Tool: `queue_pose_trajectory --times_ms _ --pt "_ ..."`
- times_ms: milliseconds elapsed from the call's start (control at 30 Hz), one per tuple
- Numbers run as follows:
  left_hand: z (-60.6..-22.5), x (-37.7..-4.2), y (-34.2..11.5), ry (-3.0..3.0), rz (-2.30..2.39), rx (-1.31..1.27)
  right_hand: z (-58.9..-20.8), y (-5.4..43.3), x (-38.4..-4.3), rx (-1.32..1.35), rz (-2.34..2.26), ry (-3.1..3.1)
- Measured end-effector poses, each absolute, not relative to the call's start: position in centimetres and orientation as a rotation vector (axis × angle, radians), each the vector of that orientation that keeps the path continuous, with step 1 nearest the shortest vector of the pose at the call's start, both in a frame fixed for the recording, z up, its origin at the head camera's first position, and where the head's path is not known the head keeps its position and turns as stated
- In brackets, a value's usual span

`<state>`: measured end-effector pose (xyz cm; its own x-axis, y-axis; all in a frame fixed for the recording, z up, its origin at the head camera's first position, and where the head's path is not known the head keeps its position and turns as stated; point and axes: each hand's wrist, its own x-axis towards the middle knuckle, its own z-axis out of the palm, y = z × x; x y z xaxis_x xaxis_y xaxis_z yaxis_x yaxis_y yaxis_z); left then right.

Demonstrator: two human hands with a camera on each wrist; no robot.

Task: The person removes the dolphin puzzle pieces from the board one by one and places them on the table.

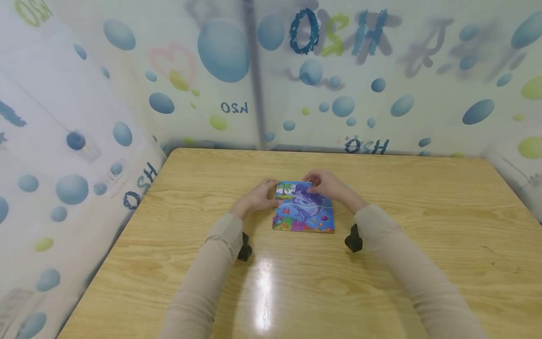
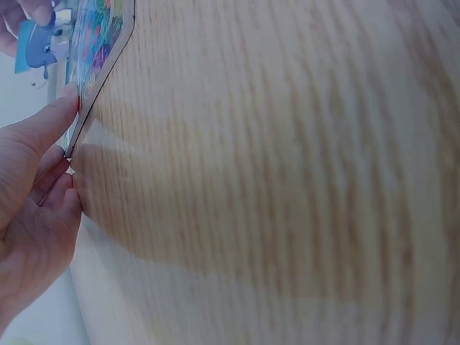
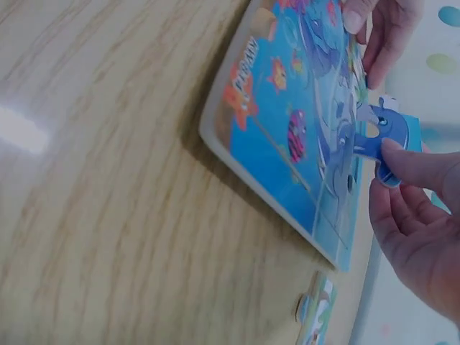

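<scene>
A jigsaw puzzle (image 1: pixel 302 219) with a purple-blue dolphin, a palm tree and coral lies flat on the wooden table. My left hand (image 1: pixel 259 195) holds its left side near the far corner, thumb and fingers at the edge, as the left wrist view also shows with the thumb (image 2: pixel 54 118). Between thumb and fingers, my right hand (image 3: pixel 424 223) pinches a blue puzzle piece (image 3: pixel 395 133) showing part of a dolphin's head. This piece is tilted up over the puzzle's far right part. In the head view, the right hand (image 1: pixel 328 183) covers most of it.
Another puzzle piece (image 3: pixel 320 309) lies on the table to the right of the puzzle, mostly behind the right wrist in the head view. The wooden table (image 1: pixel 203 179) meets a bubble-patterned wall covering (image 1: pixel 296 117) at its back. Black wrist devices (image 1: pixel 354 239) hang beneath both sleeves.
</scene>
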<state>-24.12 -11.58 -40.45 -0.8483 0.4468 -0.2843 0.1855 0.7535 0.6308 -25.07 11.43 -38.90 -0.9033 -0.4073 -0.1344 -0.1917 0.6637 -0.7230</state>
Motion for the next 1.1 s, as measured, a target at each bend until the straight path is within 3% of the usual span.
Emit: queue_pose_trajectory --times_ms 1100 --pt "-40.4 -24.1 -11.5 2.520 0.838 0.529 -38.3 21.9 -23.8 -0.130 -1.352 2.474"
